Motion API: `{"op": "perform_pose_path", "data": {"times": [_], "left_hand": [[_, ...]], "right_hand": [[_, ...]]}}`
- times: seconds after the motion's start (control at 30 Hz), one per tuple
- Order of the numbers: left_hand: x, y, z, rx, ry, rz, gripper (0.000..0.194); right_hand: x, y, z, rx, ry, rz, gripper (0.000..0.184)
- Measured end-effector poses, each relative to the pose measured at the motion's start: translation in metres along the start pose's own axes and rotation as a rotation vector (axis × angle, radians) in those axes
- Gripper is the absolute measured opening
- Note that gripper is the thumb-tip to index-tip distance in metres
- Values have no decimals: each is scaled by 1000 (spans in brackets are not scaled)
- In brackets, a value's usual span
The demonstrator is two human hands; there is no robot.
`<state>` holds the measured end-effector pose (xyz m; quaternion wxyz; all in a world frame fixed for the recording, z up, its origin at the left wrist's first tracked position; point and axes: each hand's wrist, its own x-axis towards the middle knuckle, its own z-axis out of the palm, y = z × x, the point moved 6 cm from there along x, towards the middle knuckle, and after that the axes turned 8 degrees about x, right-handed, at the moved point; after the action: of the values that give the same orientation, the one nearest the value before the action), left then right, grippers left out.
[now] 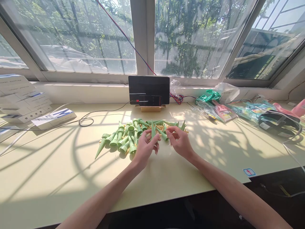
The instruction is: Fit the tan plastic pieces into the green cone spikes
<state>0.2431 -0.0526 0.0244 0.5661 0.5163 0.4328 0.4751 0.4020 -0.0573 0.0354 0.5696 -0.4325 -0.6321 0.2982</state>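
My left hand [145, 147] is closed around a green cone [152, 129], whose narrow tip points up. My right hand [181, 142] is just to the right, its thumb and fingertips drawn together; whatever they pinch, if anything, is too small to make out. Between the hands, behind the fingers, another green cone [163, 135] lies tilted. A pile of green cones [124, 140] with round collars at their wide ends spreads to the left of my hands and behind them. Thin tan sticks [148, 128] show among the cones, partly hidden.
A black tablet [149, 84] stands at the back with a phone [150, 100] before it, on a small cardboard box [150, 109]. White boxes [21, 98] are stacked at left, with a cable [86, 121] nearby. Plastic bags [226, 111] and a black object [278, 124] lie at right.
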Motion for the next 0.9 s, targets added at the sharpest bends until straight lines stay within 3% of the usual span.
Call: {"op": "perform_pose_path", "data": {"times": [0.7,0.9], "left_hand": [[3,-2,-2,-27,-1,-8,39],[2,0,-4,-19,21,1,38]], "right_hand": [[-3,-3,4,13,-44,-93,22],[-5,4,13,-44,-78,-52,20]]}}
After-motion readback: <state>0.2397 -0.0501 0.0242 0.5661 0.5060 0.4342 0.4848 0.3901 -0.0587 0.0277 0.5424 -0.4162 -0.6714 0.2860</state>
